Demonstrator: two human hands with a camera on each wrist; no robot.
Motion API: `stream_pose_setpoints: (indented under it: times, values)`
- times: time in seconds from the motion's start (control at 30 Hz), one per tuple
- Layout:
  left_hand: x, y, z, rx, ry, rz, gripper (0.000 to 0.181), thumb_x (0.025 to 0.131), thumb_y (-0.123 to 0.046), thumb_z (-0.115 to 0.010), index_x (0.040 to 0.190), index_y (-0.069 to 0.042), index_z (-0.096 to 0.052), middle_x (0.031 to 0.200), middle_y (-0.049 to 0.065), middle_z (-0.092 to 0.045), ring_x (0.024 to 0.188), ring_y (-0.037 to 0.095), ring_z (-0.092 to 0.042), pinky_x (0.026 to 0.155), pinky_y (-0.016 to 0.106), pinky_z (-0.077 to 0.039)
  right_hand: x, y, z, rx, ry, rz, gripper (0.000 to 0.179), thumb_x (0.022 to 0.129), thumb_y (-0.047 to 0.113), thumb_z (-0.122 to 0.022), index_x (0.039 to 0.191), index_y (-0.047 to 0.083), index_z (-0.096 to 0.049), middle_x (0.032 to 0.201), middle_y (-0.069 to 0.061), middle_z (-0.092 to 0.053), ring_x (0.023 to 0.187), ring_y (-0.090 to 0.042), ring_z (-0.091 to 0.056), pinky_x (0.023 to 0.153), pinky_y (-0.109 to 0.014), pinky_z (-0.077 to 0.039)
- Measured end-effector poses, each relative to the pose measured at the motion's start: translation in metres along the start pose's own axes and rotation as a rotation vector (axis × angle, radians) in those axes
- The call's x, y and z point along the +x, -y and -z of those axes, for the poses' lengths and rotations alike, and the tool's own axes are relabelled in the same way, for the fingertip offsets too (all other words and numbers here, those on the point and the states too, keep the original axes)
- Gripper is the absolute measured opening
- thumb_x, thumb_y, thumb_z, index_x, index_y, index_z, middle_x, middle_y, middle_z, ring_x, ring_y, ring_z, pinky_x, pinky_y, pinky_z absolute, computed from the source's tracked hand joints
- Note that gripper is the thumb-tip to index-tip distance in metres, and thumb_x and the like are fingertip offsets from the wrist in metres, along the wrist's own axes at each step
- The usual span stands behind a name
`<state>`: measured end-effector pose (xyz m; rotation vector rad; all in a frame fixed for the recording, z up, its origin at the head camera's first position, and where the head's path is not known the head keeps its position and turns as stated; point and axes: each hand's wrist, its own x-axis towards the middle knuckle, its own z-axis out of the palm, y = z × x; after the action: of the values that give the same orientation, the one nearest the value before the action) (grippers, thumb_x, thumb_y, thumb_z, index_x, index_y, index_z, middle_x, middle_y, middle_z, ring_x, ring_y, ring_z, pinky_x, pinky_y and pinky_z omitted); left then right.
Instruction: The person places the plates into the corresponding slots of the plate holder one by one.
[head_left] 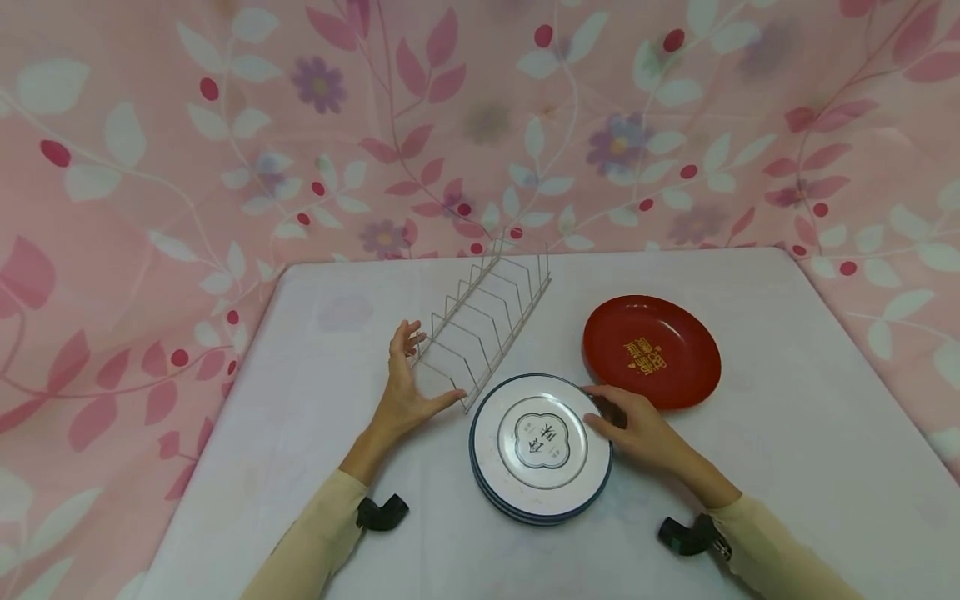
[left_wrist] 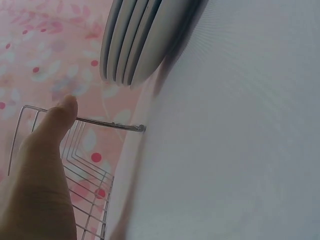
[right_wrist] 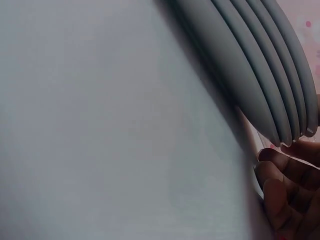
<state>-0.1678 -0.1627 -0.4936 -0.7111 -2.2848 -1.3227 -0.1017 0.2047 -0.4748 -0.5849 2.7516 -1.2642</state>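
A stack of several white plates with blue rims (head_left: 543,500) stands on the table in the middle of the head view. The top plate bears a dark printed emblem. At the stack's right edge, my right hand (head_left: 640,427) pinches the top plate's rim, thumb above and fingers at the edge; some fingers are curled below it in the right wrist view. Left of the stack, my left hand (head_left: 405,398) holds the near end of a metal wire dish rack (head_left: 513,333), thumb on the right corner and fingers on the left side. The rack's upright wires hold no plates.
A red oval plate (head_left: 686,354) with gold lettering lies behind my right hand. White cloth covers the table (head_left: 337,333), and a pink floral curtain (head_left: 480,125) hangs behind its far edge. A black wrist camera (head_left: 382,512) sits on each arm.
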Motion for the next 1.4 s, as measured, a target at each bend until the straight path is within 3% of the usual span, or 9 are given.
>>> stream_pose_setpoints:
  times: [0.13, 0.37, 0.57, 0.7, 0.93, 1.03, 1.13, 1.27, 1.4]
  values:
    - [-0.002, 0.003, -0.001, -0.015, -0.014, 0.003, 0.132, 0.050, -0.005, -0.093, 0.149, 0.008, -0.008, 0.150, 0.027, -0.026, 0.127, 0.051, -0.037, 0.100, 0.063, -0.030, 0.009, -0.002, -0.001, 0.022, -0.010, 0.009, 0.039, 0.090, 0.018, -0.071, 0.127, 0.010, -0.063, 0.109, 0.000, -0.069, 0.091, -0.013, -0.058, 0.081, -0.020, -0.053]
    - [-0.002, 0.005, 0.002, 0.004, 0.001, -0.002, 0.130, 0.057, -0.018, -0.093, 0.154, -0.004, -0.007, 0.155, 0.014, -0.026, 0.132, 0.042, -0.040, 0.103, 0.057, -0.033, 0.019, -0.001, 0.000, 0.071, -0.061, 0.002, 0.031, 0.091, 0.011, -0.069, 0.121, 0.010, -0.066, 0.105, -0.001, -0.068, 0.089, -0.014, -0.056, 0.081, -0.019, -0.051]
    - [0.001, 0.005, 0.003, 0.041, 0.017, 0.016, 0.126, 0.064, -0.037, -0.088, 0.155, -0.009, -0.006, 0.156, 0.010, -0.025, 0.136, 0.034, -0.038, 0.107, 0.049, -0.033, 0.023, 0.006, 0.017, 0.130, -0.043, -0.086, 0.032, 0.095, 0.015, -0.063, 0.127, 0.008, -0.063, 0.119, -0.010, -0.068, 0.102, -0.024, -0.060, 0.085, -0.015, -0.048]
    - [0.000, 0.005, 0.004, 0.060, 0.013, 0.033, 0.123, 0.063, -0.039, -0.087, 0.153, -0.005, -0.011, 0.154, 0.012, -0.027, 0.135, 0.033, -0.039, 0.106, 0.049, -0.034, 0.024, 0.011, 0.033, 0.212, -0.013, -0.149, 0.037, 0.099, 0.022, -0.058, 0.134, 0.010, -0.058, 0.129, -0.013, -0.063, 0.115, -0.028, -0.058, 0.088, -0.013, -0.046]
    - [-0.002, 0.004, 0.004, 0.060, 0.014, 0.022, 0.119, 0.061, -0.035, -0.089, 0.150, 0.000, -0.019, 0.152, 0.013, -0.030, 0.130, 0.034, -0.040, 0.102, 0.053, -0.036, 0.020, 0.018, 0.060, 0.334, 0.028, -0.220, 0.042, 0.100, 0.021, -0.055, 0.140, 0.007, -0.052, 0.133, -0.020, -0.057, 0.110, -0.010, -0.054, 0.085, -0.018, -0.052]
    - [-0.002, 0.004, 0.004, 0.056, 0.013, 0.012, 0.118, 0.061, -0.035, -0.089, 0.150, 0.002, -0.020, 0.152, 0.013, -0.031, 0.131, 0.035, -0.040, 0.102, 0.054, -0.035, 0.016, 0.020, 0.067, 0.347, 0.055, -0.206, 0.045, 0.098, 0.017, -0.058, 0.141, 0.005, -0.051, 0.134, -0.020, -0.056, 0.107, -0.008, -0.055, 0.082, -0.021, -0.054]
    - [-0.002, 0.004, 0.003, 0.049, 0.015, 0.009, 0.118, 0.061, -0.034, -0.089, 0.149, 0.002, -0.020, 0.152, 0.013, -0.031, 0.131, 0.035, -0.039, 0.103, 0.055, -0.034, 0.014, 0.020, 0.071, 0.368, 0.062, -0.161, 0.045, 0.096, 0.012, -0.060, 0.140, 0.003, -0.051, 0.130, -0.010, -0.060, 0.105, -0.007, -0.057, 0.080, -0.024, -0.056]
    - [-0.002, 0.003, 0.004, 0.046, 0.017, 0.016, 0.118, 0.061, -0.032, -0.090, 0.149, 0.001, -0.020, 0.151, 0.013, -0.032, 0.132, 0.034, -0.039, 0.104, 0.053, -0.034, 0.013, 0.021, 0.078, 0.413, 0.026, -0.085, 0.044, 0.096, 0.008, -0.058, 0.139, 0.000, -0.051, 0.123, 0.010, -0.062, 0.105, -0.004, -0.060, 0.079, -0.022, -0.056]
    - [0.000, 0.003, 0.004, 0.048, 0.014, 0.018, 0.117, 0.060, -0.032, -0.090, 0.149, 0.001, -0.020, 0.151, 0.013, -0.033, 0.131, 0.035, -0.040, 0.103, 0.052, -0.035, 0.017, 0.024, 0.085, 0.429, -0.046, -0.022, 0.043, 0.097, 0.004, -0.057, 0.139, 0.000, -0.051, 0.119, 0.011, -0.062, 0.101, -0.006, -0.060, 0.076, -0.020, -0.056]
